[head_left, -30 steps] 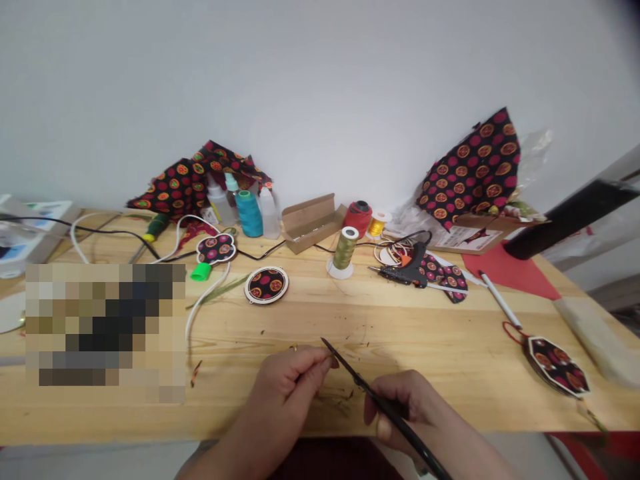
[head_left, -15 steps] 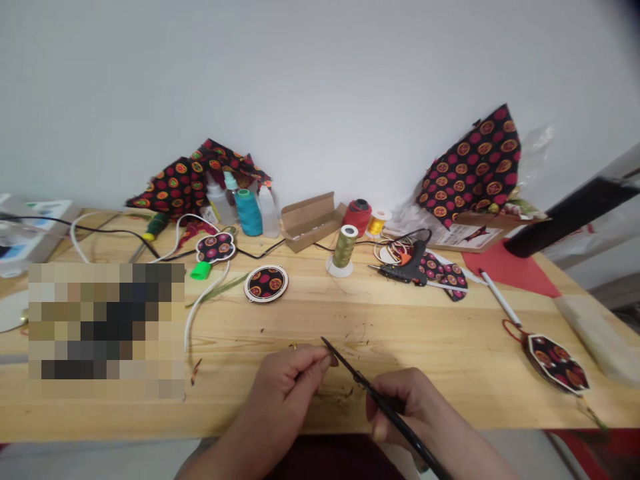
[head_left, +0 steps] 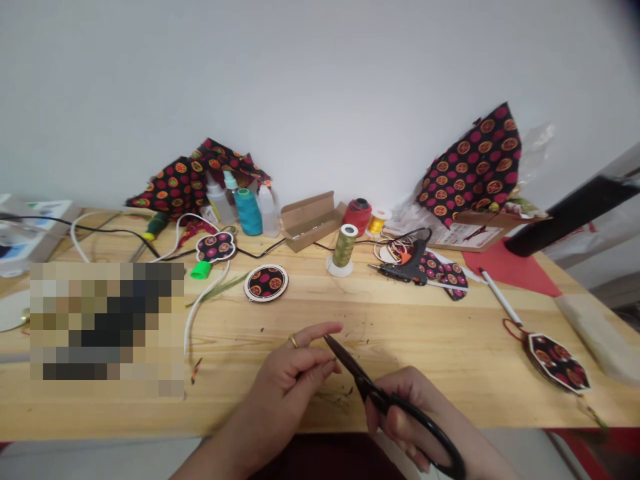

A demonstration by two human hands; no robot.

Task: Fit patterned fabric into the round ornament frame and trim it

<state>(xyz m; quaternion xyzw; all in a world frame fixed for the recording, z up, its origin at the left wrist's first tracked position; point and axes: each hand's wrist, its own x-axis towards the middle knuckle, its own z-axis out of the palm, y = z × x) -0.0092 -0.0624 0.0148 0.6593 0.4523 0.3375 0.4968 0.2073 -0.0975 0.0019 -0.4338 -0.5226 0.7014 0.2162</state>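
My right hand [head_left: 407,407] is wrapped round the handles of black scissors [head_left: 350,360]. Their blades look closed and point up and left, the tip by the fingers of my left hand [head_left: 290,373]. That hand has a ring on one finger and its index finger stretched out. Its thumb and middle finger meet in a pinch; anything between them is too small to make out. Small dark scraps [head_left: 345,392] lie on the table just under the blades. Beyond the hands sits a round wooden-rimmed piece [head_left: 267,284] covered with patterned fabric.
An olive thread spool [head_left: 344,250] stands mid-table. Behind it are an open cardboard box [head_left: 313,223] and a red spool [head_left: 357,215]. A glue gun [head_left: 407,267] lies to the right, near a marker [head_left: 501,299] and an octagonal fabric piece [head_left: 557,363]. A white cable [head_left: 193,313] crosses the left side.
My left index finger has lifted and straightened away from the pinch. The scissors have turned in my right hand, so their flat side and handle loop now show.
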